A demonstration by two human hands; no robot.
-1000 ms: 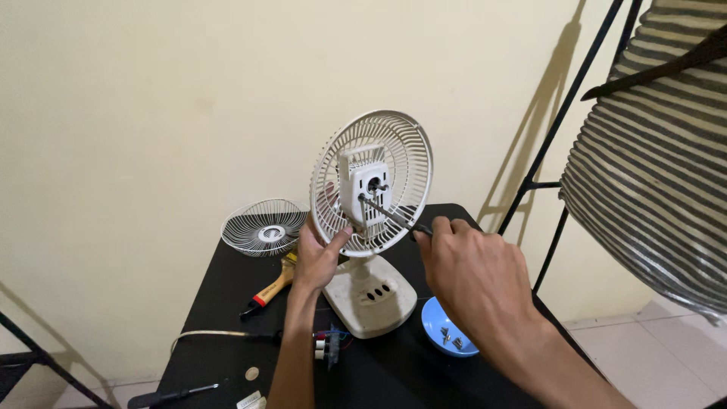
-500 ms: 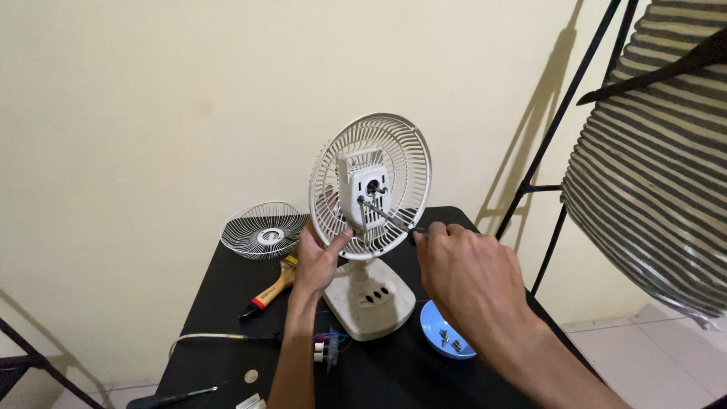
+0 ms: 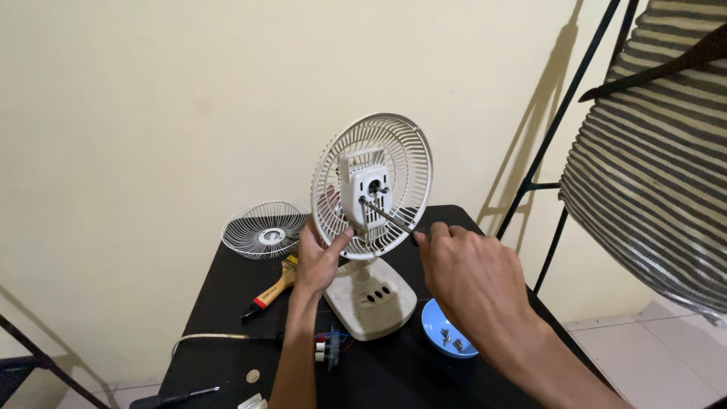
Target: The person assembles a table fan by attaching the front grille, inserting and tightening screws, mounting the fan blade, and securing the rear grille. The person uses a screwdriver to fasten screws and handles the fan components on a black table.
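Plastic and light, the white fan (image 3: 369,227) on the black table (image 3: 219,303) looks tippy, so the left hand (image 3: 318,261) grips its thin, bendable grille rim while the right hand (image 3: 469,273) pinches a screwdriver (image 3: 386,216) at the motor housing.

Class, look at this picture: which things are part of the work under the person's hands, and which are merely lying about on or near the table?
In use:
left hand steadying the rear fan guard
right hand with its grip on the screwdriver
white fan base

Lying about:
loose wire fan grille
paintbrush
blue dish of screws
striped cloth on the rack
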